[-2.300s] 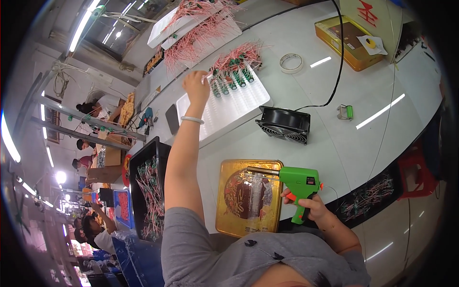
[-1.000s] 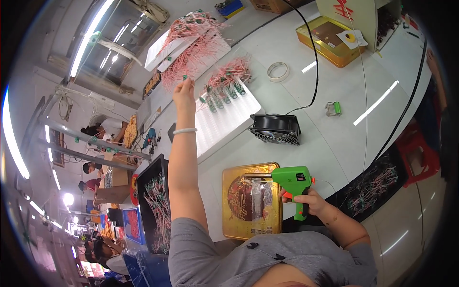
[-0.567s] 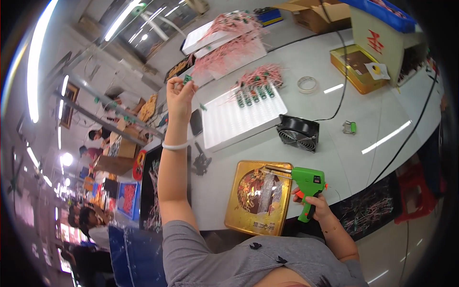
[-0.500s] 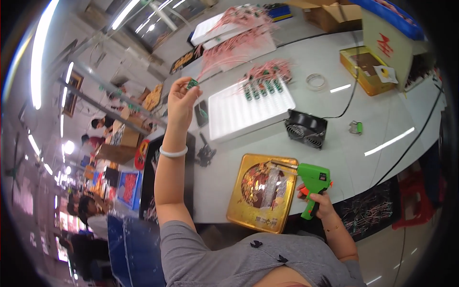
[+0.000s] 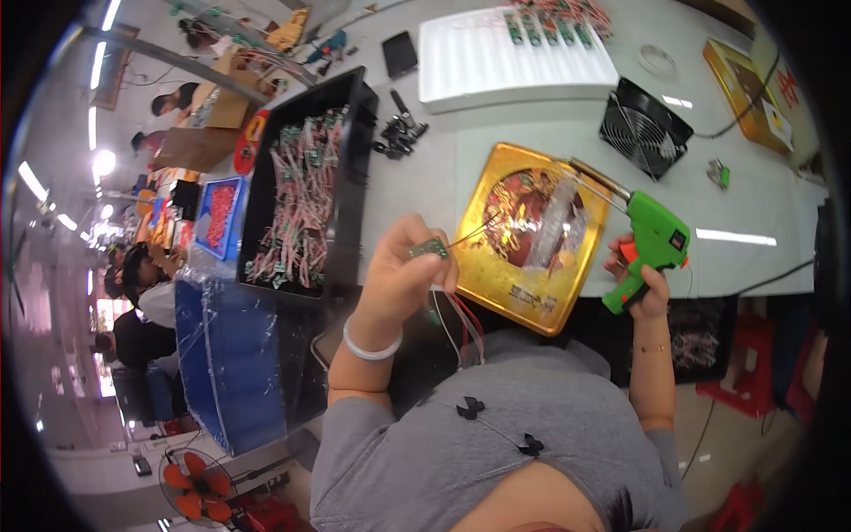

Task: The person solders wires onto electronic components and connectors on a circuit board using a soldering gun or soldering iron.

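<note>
In the head view, the left hand (image 5: 399, 275), left of the gold tin (image 5: 505, 301), is closed in a pinch on a small green circuit board (image 5: 429, 249) (red and white wires (image 5: 466, 321) trail below it). Right of the tin, the right hand (image 5: 645, 282) wraps the grip of a green glue gun (image 5: 658, 229), whose metal nozzle (image 5: 603, 179) crosses the tin's far right corner.

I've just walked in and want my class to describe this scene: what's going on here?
Someone in a grey top is holding a small green circuit board in the left hand, with red and white wires hanging below. The right hand grips a green gun-shaped tool, its metal tip overlapping the gold tin in this view; whether they touch isn't clear. Wired pieces fill a black bin to the left, and a white tray lies beyond.
</note>
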Demonstrator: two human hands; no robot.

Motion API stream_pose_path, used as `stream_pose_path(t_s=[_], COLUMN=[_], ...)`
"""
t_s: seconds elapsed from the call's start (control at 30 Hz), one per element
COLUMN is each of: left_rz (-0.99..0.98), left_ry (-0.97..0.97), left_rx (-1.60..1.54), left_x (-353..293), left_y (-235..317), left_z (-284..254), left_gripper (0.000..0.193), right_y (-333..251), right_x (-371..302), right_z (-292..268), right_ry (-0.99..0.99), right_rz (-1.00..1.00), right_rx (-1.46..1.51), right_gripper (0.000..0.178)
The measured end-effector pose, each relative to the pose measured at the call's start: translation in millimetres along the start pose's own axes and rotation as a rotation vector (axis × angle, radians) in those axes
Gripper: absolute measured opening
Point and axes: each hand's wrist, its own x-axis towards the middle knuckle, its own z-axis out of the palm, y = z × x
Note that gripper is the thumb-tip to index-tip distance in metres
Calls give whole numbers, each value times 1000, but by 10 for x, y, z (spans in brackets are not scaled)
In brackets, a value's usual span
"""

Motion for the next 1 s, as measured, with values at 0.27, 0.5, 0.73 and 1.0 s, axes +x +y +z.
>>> stream_pose_path(t_s=[0.27,0.5,0.73,1.0], left_rz=[-110,-230,-381,-283], left_ry=[-77,-175,-175,-310], left_rx=[206,335,248,899], left_x=[-182,-196,-170,15], left_y=[-615,-768,-737,-449], left_z=[237,387,452,490], left_gripper=[11,14,16,14], right_y=[-43,-47,-5,-25], right_x=[-183,-223,-255,-327], right_z=[1001,1110,1051,1073], right_ry=[41,119,66,56], right_rz=[-14,-2,-50,0], right_rx=[-136,-363,-542,-578], right_gripper=[63,61,56,55])
